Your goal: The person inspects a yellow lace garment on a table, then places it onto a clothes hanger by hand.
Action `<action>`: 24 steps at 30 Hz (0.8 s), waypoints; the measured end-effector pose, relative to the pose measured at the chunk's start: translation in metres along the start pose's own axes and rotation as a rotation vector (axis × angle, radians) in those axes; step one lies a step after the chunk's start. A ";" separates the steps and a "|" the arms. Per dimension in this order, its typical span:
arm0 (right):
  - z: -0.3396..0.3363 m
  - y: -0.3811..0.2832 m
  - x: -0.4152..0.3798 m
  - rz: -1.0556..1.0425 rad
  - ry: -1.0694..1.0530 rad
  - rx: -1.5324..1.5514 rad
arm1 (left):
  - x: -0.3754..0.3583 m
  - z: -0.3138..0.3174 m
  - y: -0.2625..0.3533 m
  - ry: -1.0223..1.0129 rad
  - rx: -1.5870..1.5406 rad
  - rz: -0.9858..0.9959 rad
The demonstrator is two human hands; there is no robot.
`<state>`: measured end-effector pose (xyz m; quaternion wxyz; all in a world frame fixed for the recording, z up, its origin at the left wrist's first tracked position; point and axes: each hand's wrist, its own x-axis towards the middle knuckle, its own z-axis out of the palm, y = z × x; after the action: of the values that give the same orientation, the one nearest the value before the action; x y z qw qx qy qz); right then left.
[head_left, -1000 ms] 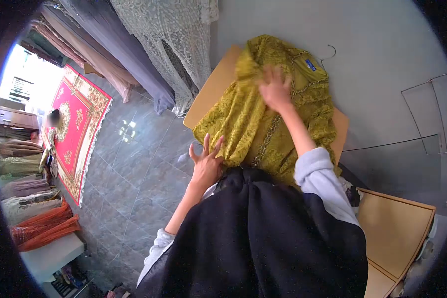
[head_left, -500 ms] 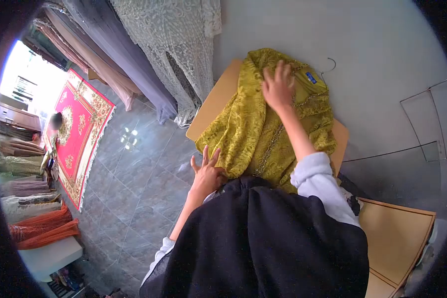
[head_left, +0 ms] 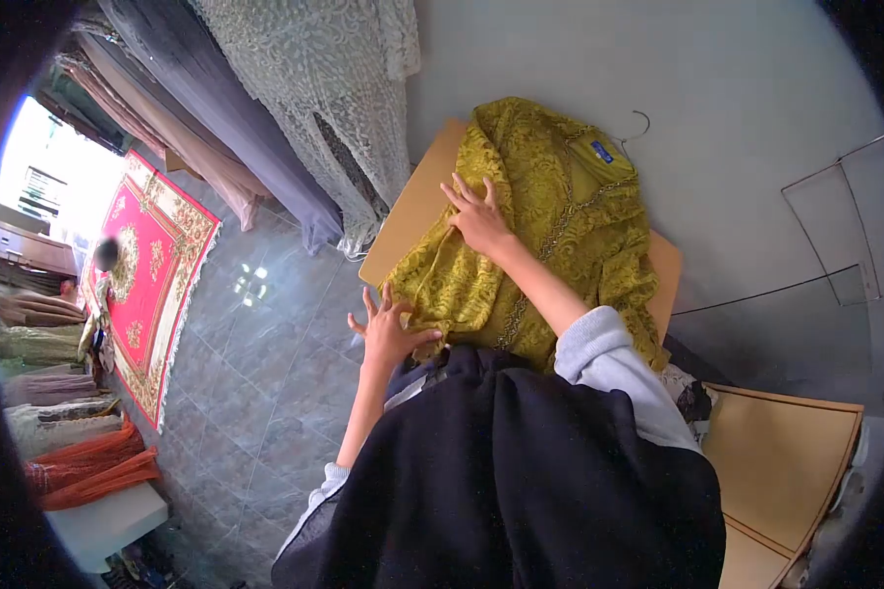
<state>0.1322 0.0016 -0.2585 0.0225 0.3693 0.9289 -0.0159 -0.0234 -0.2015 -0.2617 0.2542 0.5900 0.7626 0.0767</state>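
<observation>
A mustard-green lace jacket (head_left: 530,177) with beaded trim along its front edges lies on a light wooden board (head_left: 413,191). A blue label (head_left: 601,151) shows inside its collar, and a hanger hook (head_left: 644,125) sticks out beyond the neck. My right hand (head_left: 479,221) rests with fingers spread on the sleeve that runs down the board's left side. Lower down, my left hand (head_left: 386,332) is at that sleeve's cuff end, its fingers apart and its thumb reaching along the cloth.
Long gowns, one of them white lace (head_left: 314,69), hang at the upper left. A red patterned rug (head_left: 152,265) lies on the grey tiled floor (head_left: 275,344), with a person at its edge. To the right are a thin wire frame (head_left: 823,177) and a wooden panel (head_left: 781,461).
My right hand has moved from near the collar down and left onto the sleeve. My left hand has shifted slightly left at the cuff.
</observation>
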 end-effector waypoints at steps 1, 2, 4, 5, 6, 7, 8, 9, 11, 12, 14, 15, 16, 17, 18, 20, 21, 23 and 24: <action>0.000 0.005 0.002 0.000 0.066 0.000 | 0.002 0.002 -0.001 0.004 -0.003 -0.003; -0.006 0.006 0.002 -0.001 0.129 0.002 | 0.003 0.004 -0.002 -0.006 -0.013 -0.024; -0.018 0.013 -0.005 0.016 0.292 0.054 | 0.002 0.007 -0.004 -0.019 -0.027 -0.052; -0.027 0.017 -0.011 0.022 0.355 0.095 | 0.002 0.005 -0.003 -0.029 0.016 -0.037; -0.034 0.023 -0.016 0.025 0.440 0.161 | 0.002 0.003 -0.001 -0.039 0.058 -0.021; -0.040 0.029 -0.024 0.048 0.539 0.214 | 0.001 0.002 0.001 -0.041 0.054 -0.022; -0.048 0.037 -0.035 0.069 0.638 0.267 | -0.001 0.001 0.004 0.046 0.047 0.033; -0.059 0.044 -0.051 0.111 0.654 0.346 | -0.001 0.000 0.007 0.135 0.041 0.088; -0.056 0.072 -0.075 0.149 0.692 0.591 | 0.000 0.001 0.014 0.158 0.017 0.092; -0.060 0.078 -0.089 0.176 0.711 0.795 | 0.002 0.003 0.019 0.235 -0.040 0.122; -0.061 0.097 -0.114 0.281 0.649 0.911 | 0.006 0.002 0.032 0.261 -0.066 0.179; -0.052 0.109 -0.123 0.313 0.638 0.980 | 0.010 0.006 0.034 0.231 -0.036 0.222; -0.042 0.121 -0.131 0.323 0.639 0.976 | 0.014 0.009 0.036 0.201 -0.007 0.266; -0.032 0.131 -0.136 0.383 0.596 1.003 | 0.017 0.009 0.043 0.133 -0.015 0.268; -0.024 0.138 -0.141 0.441 0.552 1.032 | 0.022 0.013 0.047 0.128 -0.015 0.275; -0.015 0.141 -0.148 0.500 0.546 0.856 | 0.034 0.022 0.051 0.225 -0.054 0.298; -0.014 0.137 -0.150 0.636 0.444 0.634 | 0.041 0.024 0.053 0.239 -0.070 0.284; -0.010 0.127 -0.151 0.724 0.380 0.395 | 0.052 0.026 0.053 0.245 -0.010 0.222; -0.009 0.118 -0.149 0.700 0.375 0.340 | 0.052 0.020 0.055 0.223 -0.039 0.195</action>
<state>0.3209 -0.0147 -0.2427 -0.2040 0.6570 0.7198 -0.0929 0.0250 -0.1401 -0.2715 0.1706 0.6442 0.7234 0.1807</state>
